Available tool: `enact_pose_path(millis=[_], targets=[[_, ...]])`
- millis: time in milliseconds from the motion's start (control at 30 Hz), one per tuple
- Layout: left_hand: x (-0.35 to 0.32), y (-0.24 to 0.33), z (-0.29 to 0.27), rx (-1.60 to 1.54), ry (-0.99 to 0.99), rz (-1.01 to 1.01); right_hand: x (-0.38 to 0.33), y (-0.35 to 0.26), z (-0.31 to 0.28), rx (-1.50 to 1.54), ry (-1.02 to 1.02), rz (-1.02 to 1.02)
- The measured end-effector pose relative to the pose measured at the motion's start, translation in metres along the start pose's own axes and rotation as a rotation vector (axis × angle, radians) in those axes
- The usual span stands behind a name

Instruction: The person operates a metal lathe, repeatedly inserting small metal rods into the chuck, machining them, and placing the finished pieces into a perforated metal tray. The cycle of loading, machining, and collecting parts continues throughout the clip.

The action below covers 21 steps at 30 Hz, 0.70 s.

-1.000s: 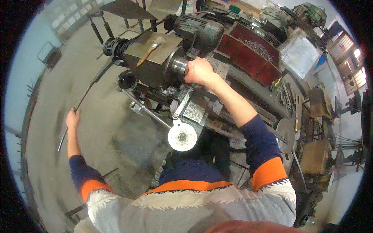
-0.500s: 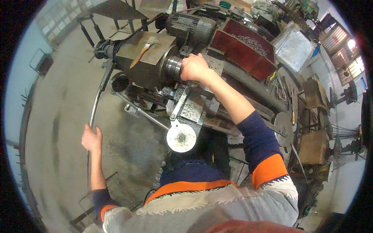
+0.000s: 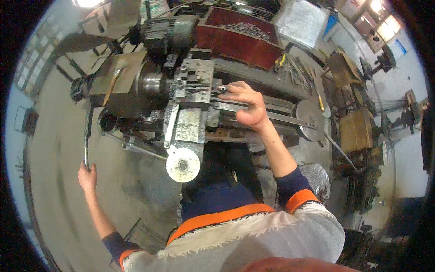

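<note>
My left hand (image 3: 88,176) is wrapped round the lower end of a long metal lever (image 3: 88,131), which hangs from the left end of the lathe's headstock. Over the machine bed, my right hand (image 3: 248,105) pinches a small metal sleeve (image 3: 222,89) between fingertips; its round end with a hole faces up. To the left of that hand lies the lathe's tool slide (image 3: 197,77), and beyond it the shiny spindle chuck (image 3: 152,85). A white round handwheel (image 3: 183,165) sits at the near end of the cross slide.
A wooden-handled brush (image 3: 112,86) lies on the headstock cover. Behind stands a dark red tray (image 3: 235,47) with small metal parts, beside an electric motor (image 3: 167,34). Several hand tools (image 3: 301,72) lie at the right, near a grey disc (image 3: 309,119) and a long bar.
My right hand has left the chuck and moved right, now showing a small metal sleeve in its fingers. My left hand stays on the lever. The whole view has shifted.
</note>
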<state>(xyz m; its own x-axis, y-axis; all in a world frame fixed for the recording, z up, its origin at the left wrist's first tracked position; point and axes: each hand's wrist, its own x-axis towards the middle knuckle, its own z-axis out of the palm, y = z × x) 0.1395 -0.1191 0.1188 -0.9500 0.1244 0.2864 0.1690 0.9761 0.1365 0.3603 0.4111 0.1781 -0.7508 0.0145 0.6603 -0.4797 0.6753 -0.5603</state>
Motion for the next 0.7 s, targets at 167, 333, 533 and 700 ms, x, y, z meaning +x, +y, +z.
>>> enact_pose_path(millis=[167, 333, 533, 700], targets=[[0.036, -0.007, 0.01, -0.533, -0.306, -0.105, -0.015, 0.0, -0.024, -0.009, 0.054, 0.086], [0.037, -0.013, 0.021, -0.54, -0.338, -0.13, -0.001, 0.021, -0.056, -0.179, 0.107, 0.034], [0.044, -0.004, 0.017, -0.674, -0.392, -0.128, 0.072, 0.053, -0.099, -0.44, 0.26, 0.402], [0.037, -0.023, -0.017, -0.596, -0.572, -0.089, -0.005, 0.046, -0.064, -0.426, 0.176, 0.183]])
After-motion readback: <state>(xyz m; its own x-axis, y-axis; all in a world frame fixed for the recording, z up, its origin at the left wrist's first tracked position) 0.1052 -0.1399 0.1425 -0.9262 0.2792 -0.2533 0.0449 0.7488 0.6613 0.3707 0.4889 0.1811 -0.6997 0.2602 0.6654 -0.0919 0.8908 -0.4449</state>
